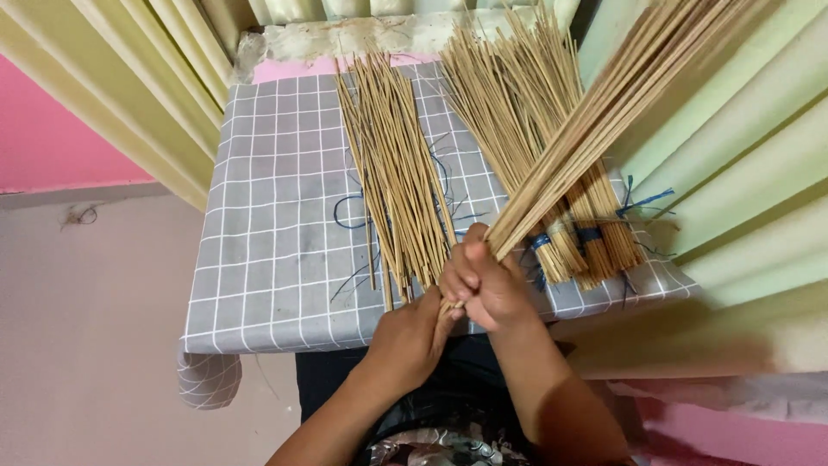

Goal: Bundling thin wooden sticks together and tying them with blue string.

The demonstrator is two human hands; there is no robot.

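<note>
Hands point(412, 332) point(479, 278), grip pressed around stick bundle point(604, 121); loose sticks point(392, 164), tied bundles point(586, 237) alongside on checked cloth point(276, 216)

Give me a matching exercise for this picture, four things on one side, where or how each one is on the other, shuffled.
1. held stick bundle
2. loose sticks
3. tied bundles
4. left hand

A. lying flat in the middle of the checked cloth
B. gripped in the right hand, slanting up to the right
C. bound with blue thread, at the cloth's right edge
D. at the bundle's lower end

Pairs: 1-B, 2-A, 3-C, 4-D
</note>
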